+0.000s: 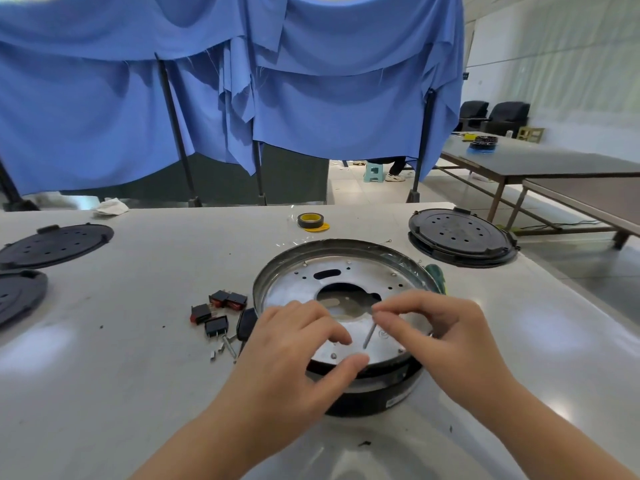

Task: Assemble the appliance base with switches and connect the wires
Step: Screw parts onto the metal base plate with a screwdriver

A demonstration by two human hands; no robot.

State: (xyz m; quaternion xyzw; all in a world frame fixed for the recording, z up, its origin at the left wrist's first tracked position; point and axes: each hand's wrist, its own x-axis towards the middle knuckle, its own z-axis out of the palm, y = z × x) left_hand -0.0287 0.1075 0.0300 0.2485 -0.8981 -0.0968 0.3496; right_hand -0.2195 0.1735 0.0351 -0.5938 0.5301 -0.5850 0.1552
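The round appliance base point(349, 271), a shallow metal pan on a black housing, stands in the middle of the white table. My right hand point(433, 334) pinches a thin grey wire point(369, 336) that slants down onto the pan's floor. My left hand point(294, 344) hovers over the near left rim with curled fingers, thumb by the rim, holding nothing that I can see. Several black and red rocker switches point(218, 311) lie on the table left of the base, with small metal terminals point(221, 351) near them.
A yellow and black tape roll point(311, 221) lies behind the base. Black round covers sit at the right point(460, 237) and at the left edge point(52, 244). A green tool handle point(437, 277) pokes out behind the base's right rim. Blue cloth hangs behind the table.
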